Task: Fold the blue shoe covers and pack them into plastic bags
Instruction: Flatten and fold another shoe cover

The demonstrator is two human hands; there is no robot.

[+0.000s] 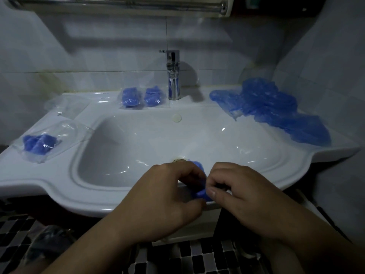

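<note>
Done so far: three packed bags are seen on the basin top, two side by side just left of the tap (173, 76), namely the first packed bag (130, 98) and the second packed bag (154, 96), and a third packed bag (40, 144) on the left shoulder of the sink (59, 186).

Step in hand: a shoe cover (200, 192) is being folded over the front rim of the sink, judged to be well compressed already, since only a small blue wad shows between the hands.

Left hand (167, 196): fingers curled and closed on the shoe cover from the left.

Right hand (243, 192): thumb and forefinger pinched on the same cover from the right; the other fingers are bent in.

Left to do: a loose heap of unfolded covers (276, 109) lies on the right shoulder of the sink, well apart from the hands (the count cannot be told), so a good part of the work is judged to remain.

Containers, filled: each of the three bags holds a bunched blue wad; whether one cover or a pair is inside cannot be told.

Containers, unfilled: a clear empty bag (67, 104) lies flat at the back left corner, near the third packed bag.

Basin bowl: nothing is seen in it but the drain, partly hidden by the hands.
</note>
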